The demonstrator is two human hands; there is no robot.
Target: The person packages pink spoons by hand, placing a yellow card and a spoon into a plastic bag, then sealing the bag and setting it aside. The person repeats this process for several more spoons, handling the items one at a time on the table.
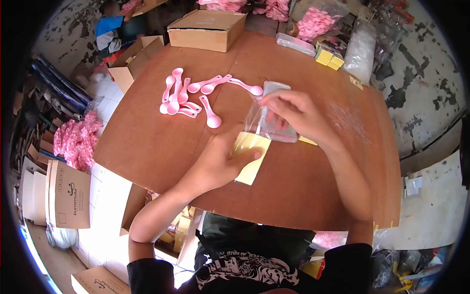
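A clear bag (264,130) is being held at its upper edge by the right hand (293,111), just above the middle of the bench (161,147). Its film is being pinched by fingers (274,100) that are pressed together. It is probably very light, limp and slippery, so it is best gripped at the open edge, where the two layers can be parted. Touching its lower end, a yellow card (249,169) is being pinned by the thumb of the left hand (220,159), whose other fingers are curled in. The card looks thin, stiff enough to slide, and easily creased. Pink spoons (188,98) are lying scattered near the bag, and a cardboard box (205,29) is sitting at the far edge.
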